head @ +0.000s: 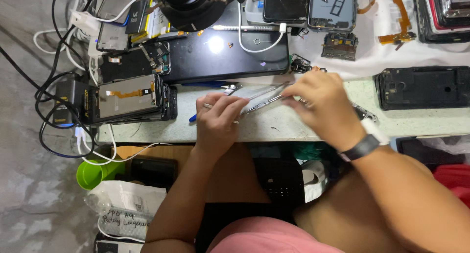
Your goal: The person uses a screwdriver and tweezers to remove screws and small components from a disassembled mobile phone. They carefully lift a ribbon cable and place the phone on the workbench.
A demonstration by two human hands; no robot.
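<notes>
Mid-frame at the bench edge: left hand [219, 122] and right hand [324, 107] both pinched on a thin phone frame [262, 100]. Probably light, bendy, fragile; best gripped by the edges. Beyond, black tablet [225, 57].

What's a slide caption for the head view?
Both hands, left hand and right hand, hold a thin phone frame over a cluttered repair bench.

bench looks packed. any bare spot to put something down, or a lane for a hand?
Bare strips on the speckled bench: the front edge under the left hand, and right of the right hand, below the black back cover. Crowded: the stacked screens and cables at left, the parts on the white cloth behind.
</notes>
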